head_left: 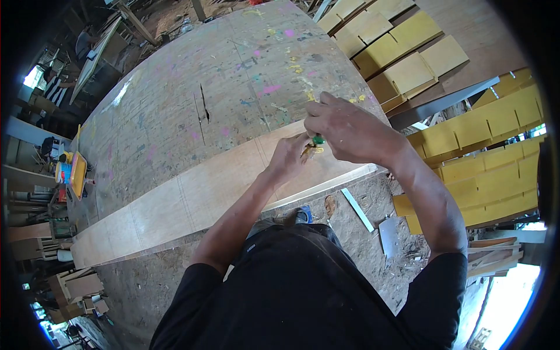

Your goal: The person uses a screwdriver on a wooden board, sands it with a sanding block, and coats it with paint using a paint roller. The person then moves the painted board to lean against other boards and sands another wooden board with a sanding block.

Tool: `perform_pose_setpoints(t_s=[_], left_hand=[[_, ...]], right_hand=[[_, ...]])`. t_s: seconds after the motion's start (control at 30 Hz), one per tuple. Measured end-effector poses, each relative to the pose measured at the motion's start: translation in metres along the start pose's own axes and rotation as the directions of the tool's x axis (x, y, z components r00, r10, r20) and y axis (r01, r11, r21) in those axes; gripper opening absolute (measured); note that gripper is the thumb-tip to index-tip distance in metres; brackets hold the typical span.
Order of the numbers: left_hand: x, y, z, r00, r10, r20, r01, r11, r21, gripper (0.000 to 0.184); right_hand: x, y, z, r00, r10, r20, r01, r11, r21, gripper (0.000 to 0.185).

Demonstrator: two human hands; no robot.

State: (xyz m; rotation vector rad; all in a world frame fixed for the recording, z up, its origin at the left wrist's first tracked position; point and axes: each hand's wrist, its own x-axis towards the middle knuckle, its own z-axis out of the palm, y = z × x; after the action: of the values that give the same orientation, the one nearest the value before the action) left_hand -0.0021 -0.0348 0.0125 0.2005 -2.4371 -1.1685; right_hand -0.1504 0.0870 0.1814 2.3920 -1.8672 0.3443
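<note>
A long pale wooden board [157,198] with pencilled cross lines lies along the near edge of the paint-spotted table [175,116]. Over the board's right part, my two hands meet. My right hand [344,128] is closed round a small green object [318,140], mostly hidden by the fingers. My left hand [289,154] is closed just beside it, its fingertips at a small yellowish-brown piece [309,153] below the green object. What this piece is cannot be made out.
Yellow slotted panels [478,128] stand at the right, with more slotted boards [402,46] at the upper right. A yellow tray [78,175] sits at the table's left end. Offcuts [357,209] lie on the floor. Two people [53,84] are in the far left background.
</note>
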Motion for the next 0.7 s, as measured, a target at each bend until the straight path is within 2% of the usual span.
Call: perform_pose_setpoints(t_s=[0.07, 0.1, 0.17, 0.2, 0.23, 0.27, 0.3, 0.33, 0.37, 0.4, 0.47, 0.5, 0.57, 0.6, 0.67, 0.7], left_hand=[[0.001, 0.001, -0.001, 1.000, 0.002, -0.011, -0.002, 1.000, -0.003, 0.041], [0.001, -0.001, 0.001, 1.000, -0.015, -0.009, 0.016, 1.000, 0.013, 0.044], [0.003, -0.003, 0.004, 0.999, -0.032, -0.008, 0.032, 0.999, 0.028, 0.046], [0.004, -0.003, 0.006, 0.999, 0.043, -0.021, -0.043, 0.999, 0.020, 0.043], [0.005, -0.003, 0.007, 0.992, 0.118, -0.036, -0.117, 0.993, 0.013, 0.041], [0.004, -0.003, 0.007, 0.992, 0.118, -0.036, -0.118, 0.993, 0.013, 0.041], [0.003, 0.000, 0.005, 0.998, 0.064, -0.007, -0.064, 0.998, 0.009, 0.041], [0.002, 0.001, 0.003, 1.000, 0.008, 0.021, -0.009, 1.000, 0.007, 0.042], [0.002, 0.001, 0.001, 1.000, 0.006, 0.018, -0.006, 1.000, 0.008, 0.042], [0.001, 0.001, -0.001, 0.999, 0.024, 0.033, -0.026, 0.999, 0.035, 0.039], [0.002, 0.000, -0.002, 0.998, 0.045, 0.051, -0.049, 0.997, 0.064, 0.035], [0.002, -0.001, -0.001, 0.998, 0.044, 0.033, -0.046, 0.997, 0.058, 0.032], [0.003, -0.002, 0.001, 0.999, 0.046, 0.015, -0.047, 0.998, 0.052, 0.029], [0.003, -0.001, 0.000, 0.999, 0.043, 0.019, -0.043, 0.998, 0.034, 0.032], [0.004, 0.002, -0.002, 0.999, 0.041, 0.022, -0.042, 0.999, 0.014, 0.034], [0.002, 0.004, -0.002, 0.999, 0.031, 0.021, -0.031, 0.999, 0.028, 0.036]], right_hand=[[0.003, 0.001, -0.009, 0.994, 0.026, 0.104, -0.035, 0.995, 0.094, 0.014], [0.005, -0.003, -0.011, 0.994, 0.025, 0.102, -0.035, 0.995, 0.095, 0.014], [0.011, -0.013, -0.014, 0.908, 0.359, 0.217, -0.364, 0.931, -0.015, 0.013], [0.017, -0.016, -0.017, 0.908, 0.358, 0.218, -0.364, 0.931, -0.016, 0.013], [0.024, -0.019, -0.021, 0.844, 0.420, 0.334, -0.416, 0.905, -0.088, 0.015], [0.027, -0.020, -0.023, 0.760, 0.480, 0.438, -0.455, 0.874, -0.167, 0.016], [0.022, -0.016, -0.018, 0.761, 0.479, 0.436, -0.454, 0.875, -0.169, 0.016], [0.012, -0.012, -0.010, 0.905, 0.313, 0.290, -0.302, 0.950, -0.083, 0.015], [0.005, -0.008, -0.004, 0.985, 0.127, 0.121, -0.125, 0.992, -0.022, 0.015], [0.007, -0.008, -0.007, 0.985, 0.124, 0.123, -0.123, 0.992, -0.020, 0.015], [0.012, -0.009, -0.018, 0.962, 0.044, 0.268, -0.062, 0.996, 0.061, 0.013], [0.010, -0.011, -0.015, 0.962, 0.046, 0.268, -0.065, 0.996, 0.062, 0.013], [0.006, -0.017, -0.008, 0.965, 0.251, 0.078, -0.257, 0.963, 0.082, 0.016], [0.011, -0.019, -0.008, 0.965, 0.251, 0.076, -0.257, 0.963, 0.082, 0.016], [0.024, -0.023, -0.011, 0.834, 0.420, 0.357, -0.404, 0.906, -0.123, 0.024], [0.018, -0.017, -0.006, 0.834, 0.421, 0.357, -0.405, 0.906, -0.124, 0.024]])
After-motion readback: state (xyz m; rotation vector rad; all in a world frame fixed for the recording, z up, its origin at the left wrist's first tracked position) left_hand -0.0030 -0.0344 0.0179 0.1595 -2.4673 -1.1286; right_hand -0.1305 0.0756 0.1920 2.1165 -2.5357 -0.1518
